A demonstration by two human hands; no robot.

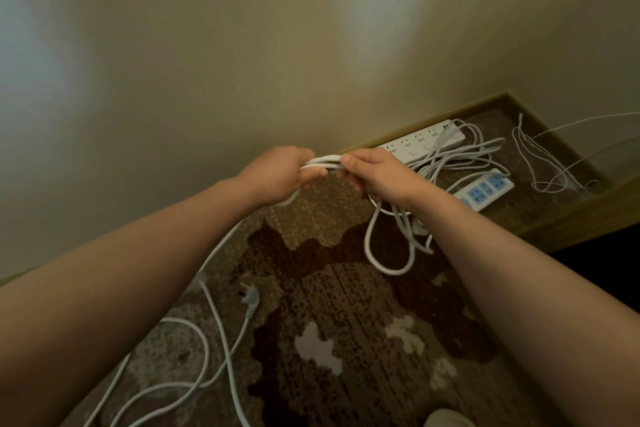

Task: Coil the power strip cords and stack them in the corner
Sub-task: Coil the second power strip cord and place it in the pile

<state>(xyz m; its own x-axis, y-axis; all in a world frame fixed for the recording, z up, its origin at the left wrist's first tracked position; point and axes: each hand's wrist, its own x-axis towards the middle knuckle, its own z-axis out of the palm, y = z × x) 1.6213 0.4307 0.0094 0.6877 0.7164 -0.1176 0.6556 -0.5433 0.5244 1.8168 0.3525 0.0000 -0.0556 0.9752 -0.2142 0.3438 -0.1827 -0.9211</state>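
Hands [277, 172] [375, 177] hold cord [323, 163] horizontally.

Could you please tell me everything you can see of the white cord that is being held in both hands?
The thick white round power cord, rubbery-looking, is gathered into several strands gripped by the left hand and the right hand. Loops hang below the right hand. A long slack run trails from the left hand across the brown patterned carpet, curving loosely towards its grey plug, lying unplugged on the carpet.
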